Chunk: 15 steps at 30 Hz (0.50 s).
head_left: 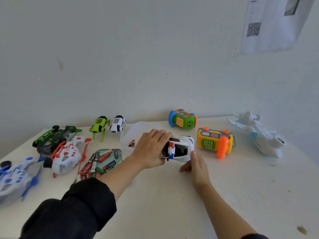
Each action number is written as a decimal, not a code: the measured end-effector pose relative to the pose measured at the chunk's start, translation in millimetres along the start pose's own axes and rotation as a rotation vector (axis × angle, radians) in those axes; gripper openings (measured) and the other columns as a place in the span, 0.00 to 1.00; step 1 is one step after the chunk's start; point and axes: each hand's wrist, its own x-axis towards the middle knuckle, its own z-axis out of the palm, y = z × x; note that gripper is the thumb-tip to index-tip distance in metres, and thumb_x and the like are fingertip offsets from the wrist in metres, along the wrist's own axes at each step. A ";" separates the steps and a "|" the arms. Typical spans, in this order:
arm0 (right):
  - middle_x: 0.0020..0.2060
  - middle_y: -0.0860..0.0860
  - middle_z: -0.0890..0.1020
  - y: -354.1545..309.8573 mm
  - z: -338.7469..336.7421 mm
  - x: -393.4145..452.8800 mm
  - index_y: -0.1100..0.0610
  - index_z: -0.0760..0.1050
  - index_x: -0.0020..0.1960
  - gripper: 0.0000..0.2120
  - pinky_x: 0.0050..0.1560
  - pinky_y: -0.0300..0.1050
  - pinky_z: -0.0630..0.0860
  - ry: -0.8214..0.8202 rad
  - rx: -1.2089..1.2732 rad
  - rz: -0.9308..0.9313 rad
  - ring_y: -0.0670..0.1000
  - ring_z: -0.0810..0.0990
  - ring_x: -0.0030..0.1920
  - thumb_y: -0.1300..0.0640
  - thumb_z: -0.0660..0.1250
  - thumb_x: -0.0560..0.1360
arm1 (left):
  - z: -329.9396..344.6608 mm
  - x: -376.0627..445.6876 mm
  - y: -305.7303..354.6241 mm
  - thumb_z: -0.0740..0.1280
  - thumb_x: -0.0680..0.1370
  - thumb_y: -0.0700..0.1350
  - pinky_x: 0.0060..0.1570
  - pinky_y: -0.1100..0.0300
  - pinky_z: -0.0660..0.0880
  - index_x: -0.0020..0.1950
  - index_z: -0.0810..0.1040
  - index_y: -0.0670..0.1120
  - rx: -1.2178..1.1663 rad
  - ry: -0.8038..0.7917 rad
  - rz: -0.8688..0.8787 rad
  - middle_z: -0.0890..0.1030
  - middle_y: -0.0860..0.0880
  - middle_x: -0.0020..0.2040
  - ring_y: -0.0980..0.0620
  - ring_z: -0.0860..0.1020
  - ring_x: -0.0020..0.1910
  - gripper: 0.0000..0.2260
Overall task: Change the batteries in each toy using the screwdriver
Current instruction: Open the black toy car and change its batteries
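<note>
A white police car toy (181, 148) with a red and blue light bar lies in the middle of the white table (172, 204). My left hand (151, 149) grips the car's left end, fingers curled over its top. My right hand (196, 165) touches the car's near right side with the thumb raised against it; its fingers are curled, and whether they hold something is hidden. A teal tray (118, 156) with several batteries sits to the left. No screwdriver is visible.
A clear plastic box (136, 133) holding a battery stands behind my left hand. Orange phone toy (214, 142) and green camera toy (183, 119) stand right of the car, a white airplane (259, 133) far right. Robot dogs and drone toys crowd the left.
</note>
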 end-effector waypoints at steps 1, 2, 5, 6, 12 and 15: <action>0.31 0.57 0.79 2.0 2.7 1.3 0.59 0.75 0.48 0.31 0.34 0.38 0.72 0.021 -0.044 0.015 0.45 0.76 0.27 0.33 0.52 0.68 | -0.7 -2.0 -5.0 0.73 0.55 0.51 0.40 0.53 0.75 0.63 0.65 0.48 0.020 0.011 -0.028 0.76 0.47 0.56 0.44 0.75 0.49 0.38; 0.31 0.55 0.79 4.2 7.1 5.7 0.57 0.74 0.51 0.28 0.38 0.42 0.72 0.053 -0.095 0.050 0.46 0.77 0.30 0.35 0.51 0.71 | -1.6 -4.4 -12.7 0.73 0.55 0.52 0.39 0.53 0.75 0.63 0.65 0.49 0.035 0.024 -0.067 0.77 0.47 0.54 0.43 0.75 0.48 0.38; 0.36 0.50 0.82 8.8 22.6 31.1 0.50 0.69 0.53 0.16 0.49 0.47 0.71 0.110 -0.415 0.231 0.51 0.78 0.46 0.40 0.52 0.79 | -5.5 -14.3 -39.6 0.73 0.55 0.53 0.40 0.51 0.77 0.63 0.65 0.49 0.048 0.067 -0.228 0.77 0.47 0.52 0.42 0.75 0.46 0.38; 0.42 0.51 0.82 6.9 27.3 40.3 0.50 0.69 0.56 0.15 0.52 0.48 0.70 0.111 -0.492 0.270 0.53 0.77 0.50 0.41 0.51 0.79 | -8.8 -16.5 -46.2 0.73 0.56 0.55 0.41 0.50 0.78 0.63 0.65 0.49 0.036 0.077 -0.283 0.77 0.47 0.53 0.42 0.75 0.47 0.38; 0.64 0.57 0.69 -0.6 92.4 100.1 0.49 0.56 0.75 0.28 0.66 0.53 0.66 -0.143 -0.439 0.154 0.58 0.68 0.66 0.45 0.60 0.78 | -26.8 -14.2 -106.9 0.75 0.60 0.54 0.46 0.54 0.74 0.66 0.66 0.48 -0.140 0.089 -0.724 0.74 0.49 0.59 0.46 0.70 0.56 0.38; 0.67 0.57 0.65 3.3 112.0 118.7 0.45 0.59 0.73 0.27 0.68 0.51 0.64 -0.313 -0.596 0.146 0.60 0.66 0.67 0.47 0.63 0.76 | -26.4 -1.8 -138.4 0.76 0.61 0.52 0.45 0.56 0.73 0.64 0.67 0.46 -0.338 0.167 -0.888 0.75 0.50 0.54 0.49 0.74 0.51 0.35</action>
